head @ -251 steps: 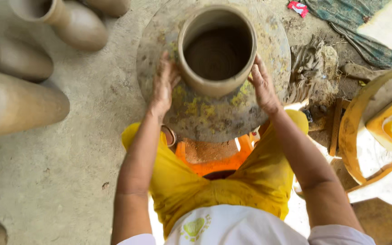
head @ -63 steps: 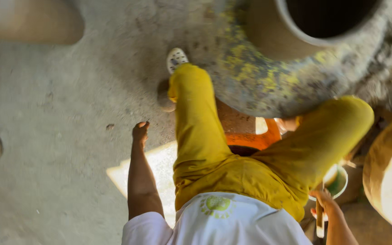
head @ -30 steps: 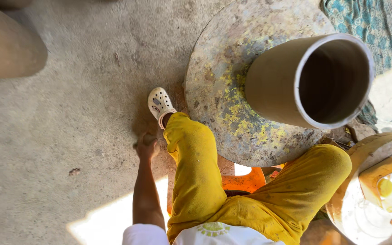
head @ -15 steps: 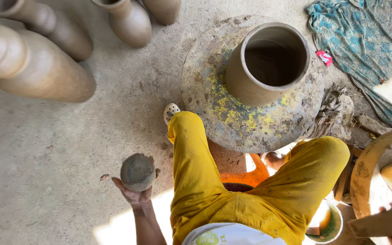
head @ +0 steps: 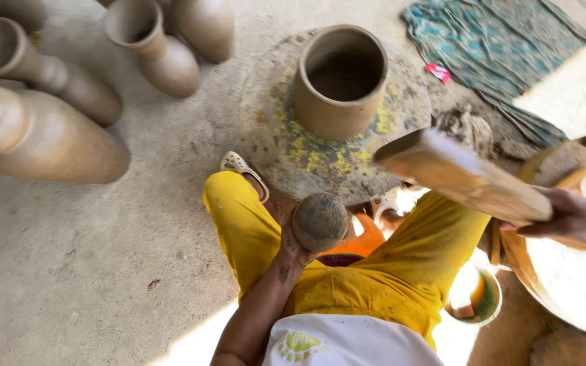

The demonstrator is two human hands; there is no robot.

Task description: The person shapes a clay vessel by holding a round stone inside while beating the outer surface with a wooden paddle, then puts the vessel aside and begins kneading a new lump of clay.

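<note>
1. Pot (head: pixel 340 81) stands upright on the wheel (head: pixel 272 129), ahead of both hands, nearer the left
2. Paddle (head: pixel 462 176) in the right hand (head: pixel 571 220), grip closed, long axis slanting toward the pot
3. Stone (head: pixel 319 221) in the left hand (head: pixel 291 252), grip closed, raised higher than half a second ago

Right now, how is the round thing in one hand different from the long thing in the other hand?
The round stone is a grey, ball-like lump, while the wooden paddle is long, flat and tan. The left hand holds the stone up from below, over the lap; the right hand holds the paddle by one end, slanting toward the clay pot. Both are held above the ground, and both look dusty.
</note>
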